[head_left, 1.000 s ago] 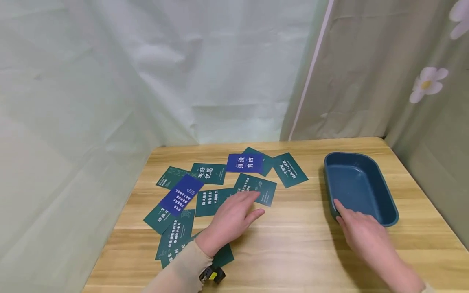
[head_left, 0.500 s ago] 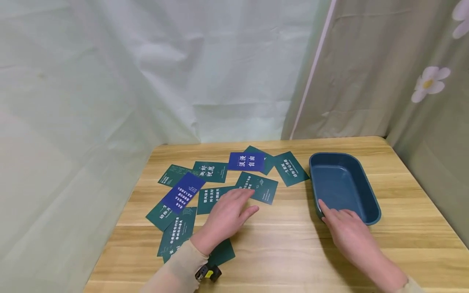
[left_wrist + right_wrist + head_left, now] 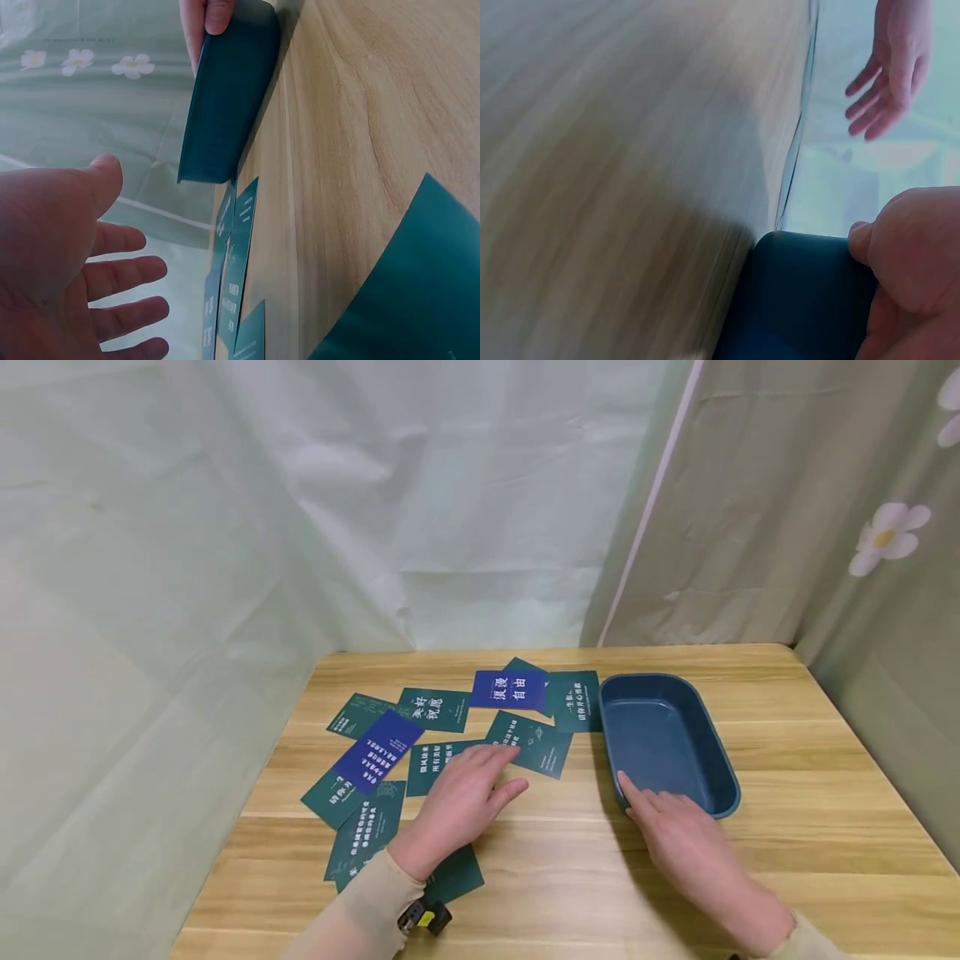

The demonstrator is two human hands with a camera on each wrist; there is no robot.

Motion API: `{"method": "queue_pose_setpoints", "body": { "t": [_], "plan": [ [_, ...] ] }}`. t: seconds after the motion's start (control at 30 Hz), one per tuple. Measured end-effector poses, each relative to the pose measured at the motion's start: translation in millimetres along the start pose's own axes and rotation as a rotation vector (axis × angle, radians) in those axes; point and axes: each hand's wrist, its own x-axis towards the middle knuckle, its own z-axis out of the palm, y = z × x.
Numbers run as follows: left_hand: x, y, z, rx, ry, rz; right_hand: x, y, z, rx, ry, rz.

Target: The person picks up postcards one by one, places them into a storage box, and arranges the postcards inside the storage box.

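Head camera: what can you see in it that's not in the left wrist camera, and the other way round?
Only the head view: the floor inside the tray and a black-and-yellow gadget.
Only the left wrist view: the palm of the left hand and a row of three flowers.
Both: tray, left hand, right hand, green cards and wooden table.

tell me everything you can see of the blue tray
The dark blue tray is a rounded rectangle with a rim, apparently smooth plastic. It stands upright, open side up, on the wooden table, right of the cards. The right hand grips its near left corner; its left wall meets or nearly meets a green card.
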Motion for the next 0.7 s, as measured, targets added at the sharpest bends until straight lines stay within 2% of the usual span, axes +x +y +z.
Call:
{"method": "queue_pose_setpoints", "body": {
  "t": [0.3,0.6,0.7],
  "plan": [
    [4.1,2.8,0.5,-0.047,-0.060,-0.016,13,-22,13,0.024,0.086,-0.065],
    [27.5,18.3,2.5,-0.061,-0.130,0.014,18,-53,13,0.039,0.025,-0.065],
    [36.2,23.8,6.1,-0.073,-0.158,0.021,20,-59,7,0.083,-0.009,-0.026]
  ]
}}
